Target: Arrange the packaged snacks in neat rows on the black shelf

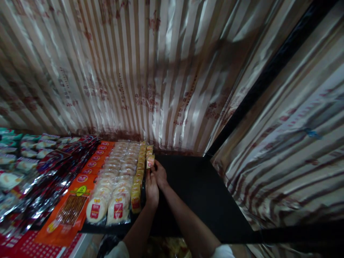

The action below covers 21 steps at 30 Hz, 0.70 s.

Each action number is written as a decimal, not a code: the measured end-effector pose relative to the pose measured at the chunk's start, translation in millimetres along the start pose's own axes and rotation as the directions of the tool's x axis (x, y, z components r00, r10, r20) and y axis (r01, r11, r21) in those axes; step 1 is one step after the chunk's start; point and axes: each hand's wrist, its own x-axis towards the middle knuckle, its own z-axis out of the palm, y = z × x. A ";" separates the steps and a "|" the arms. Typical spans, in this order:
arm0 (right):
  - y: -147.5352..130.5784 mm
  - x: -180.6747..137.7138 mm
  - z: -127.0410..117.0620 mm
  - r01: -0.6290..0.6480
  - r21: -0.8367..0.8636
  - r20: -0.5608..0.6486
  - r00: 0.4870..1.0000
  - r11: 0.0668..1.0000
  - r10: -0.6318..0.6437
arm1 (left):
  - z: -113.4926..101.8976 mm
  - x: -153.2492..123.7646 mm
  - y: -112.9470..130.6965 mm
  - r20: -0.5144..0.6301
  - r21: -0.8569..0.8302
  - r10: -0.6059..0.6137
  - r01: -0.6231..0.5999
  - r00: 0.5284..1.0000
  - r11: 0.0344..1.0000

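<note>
A small yellow wrapped snack packet (150, 162) with a red and white label is between the fingertips of my two hands. My right hand (160, 175) grips its right side with bent fingers. From below, my left hand (152, 189) reaches up to the packet's lower edge, its fingers fairly straight and close together. Behind it stands another yellow packet (149, 148). Just left of my hands runs a row of yellow packets (136, 199), standing on edge one behind another. The undersides of my fingers are hidden.
Rows of round white wrapped cakes (118, 211), orange snack bags (71, 211), dark shiny packs (59, 172) and white-and-green packs (27, 152) extend leftward. A black shelf board (199, 193) lies right of my hands. Striped plastic sheeting (161, 71) and a dark post (258, 86) stand behind.
</note>
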 end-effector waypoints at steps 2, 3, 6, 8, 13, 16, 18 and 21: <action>0.4 2.4 2.0 0.002 -0.003 -0.023 1.000 1.000 -0.002 | 0.5 4.3 1.6 0.002 -0.021 0.006 -0.006 1.000 1.000; 0.6 3.6 3.1 -0.002 -0.010 -0.029 1.000 1.000 0.001 | 0.8 6.2 2.8 0.000 -0.029 0.013 -0.013 1.000 0.999; 1.2 6.8 6.3 -0.006 -0.047 -0.023 1.000 0.999 0.005 | 2.2 10.8 6.0 -0.007 -0.051 0.025 -0.025 1.000 0.998; 1.7 8.2 8.1 0.006 -0.084 -0.017 1.000 0.996 -0.007 | 3.1 12.4 6.2 -0.010 -0.053 0.027 -0.028 1.000 0.998; 4.4 9.4 10.8 0.039 -0.213 -0.031 0.998 0.976 -0.047 | 4.0 12.2 -1.3 -0.032 -0.006 0.071 -0.072 0.997 0.997; 7.0 10.7 12.4 0.054 -0.262 -0.019 0.998 0.964 -0.061 | 4.8 13.0 -7.0 -0.030 0.007 0.069 -0.069 0.997 0.998; 9.0 12.3 13.8 0.050 -0.280 -0.015 0.998 0.959 -0.056 | 5.4 14.6 -9.3 -0.028 0.012 0.077 -0.077 0.997 0.997; 12.0 15.2 15.4 0.048 -0.247 -0.016 0.998 0.968 -0.053 | 5.7 16.4 -9.4 -0.025 0.014 0.093 -0.092 0.995 0.996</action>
